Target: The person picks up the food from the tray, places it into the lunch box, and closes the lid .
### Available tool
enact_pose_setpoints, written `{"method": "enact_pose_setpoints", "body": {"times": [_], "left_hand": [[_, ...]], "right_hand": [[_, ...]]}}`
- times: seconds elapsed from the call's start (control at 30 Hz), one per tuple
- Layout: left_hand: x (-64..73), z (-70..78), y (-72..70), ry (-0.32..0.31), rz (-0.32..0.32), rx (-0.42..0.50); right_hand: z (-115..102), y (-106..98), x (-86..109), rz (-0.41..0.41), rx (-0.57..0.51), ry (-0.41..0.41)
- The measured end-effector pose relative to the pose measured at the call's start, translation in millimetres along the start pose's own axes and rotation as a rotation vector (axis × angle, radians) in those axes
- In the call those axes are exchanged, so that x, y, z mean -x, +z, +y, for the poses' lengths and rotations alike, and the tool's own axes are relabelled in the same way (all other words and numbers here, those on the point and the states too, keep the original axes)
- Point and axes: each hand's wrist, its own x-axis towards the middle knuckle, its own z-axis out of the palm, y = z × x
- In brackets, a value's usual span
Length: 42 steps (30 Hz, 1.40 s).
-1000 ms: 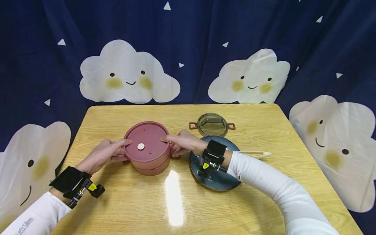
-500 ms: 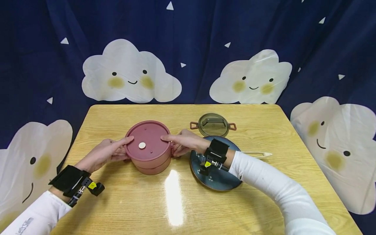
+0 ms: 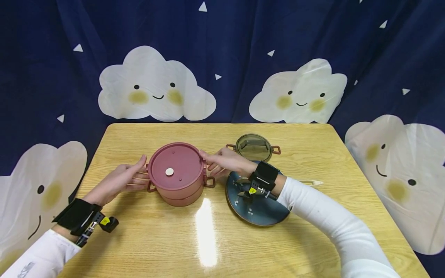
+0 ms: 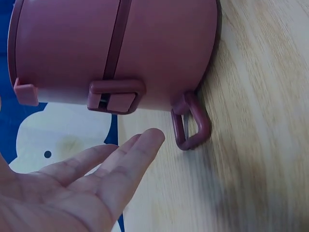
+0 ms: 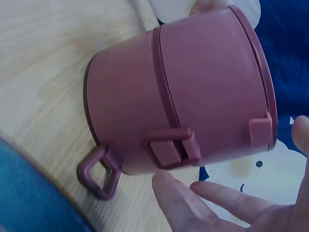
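A two-tier, dusky-red lunch pot (image 3: 179, 170) with a flat lid and a white button stands upright on the table, left of centre. It has clip latches (image 4: 116, 96) at the seam between tiers and a loop handle (image 5: 99, 172) low on each side. My left hand (image 3: 126, 177) is at the pot's left side, fingers extended and thumb raised off the lid. On the other side, my right hand (image 3: 226, 162) has its fingers extended, with the thumb near the lid's rim. Both wrist views show fingertips just off the pot wall, close to the latches, holding nothing.
Behind my right wrist lies a round, dark glass lid (image 3: 253, 148) with red-brown side handles. A dark blue plate (image 3: 257, 214) with small white flowers sits under my right forearm. Pale tongs (image 3: 314, 182) lie across it, partly hidden by the sleeve.
Both hands have let go of the pot: the thumbs have lifted off the lid and the hands have moved outward, uncovering the side handles. The pot stays in place.
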Motion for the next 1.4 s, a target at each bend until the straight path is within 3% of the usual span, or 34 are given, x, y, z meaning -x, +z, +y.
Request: {"method": "enact_pose_setpoints", "body": {"times": [0.4,0.8,1.0,1.4], "left_hand": [[-5.7,-17.2,0.4,-0.065,-0.029,0.092],[-6.1,-20.8,3.1,-0.079,-0.026,0.093],[-6.2,-21.1,3.6,-0.079,-0.014,0.105],[-4.7,-14.1,0.0,-0.035,-0.024,0.221]], "right_hand": [[9.0,7.5,1.8,-0.016,-0.021,0.079],[10.1,12.8,3.5,-0.081,-0.078,0.139],[11.5,13.7,2.4,-0.044,-0.098,0.142],[8.1,11.9,6.1,0.009,-0.171,0.111]]}}
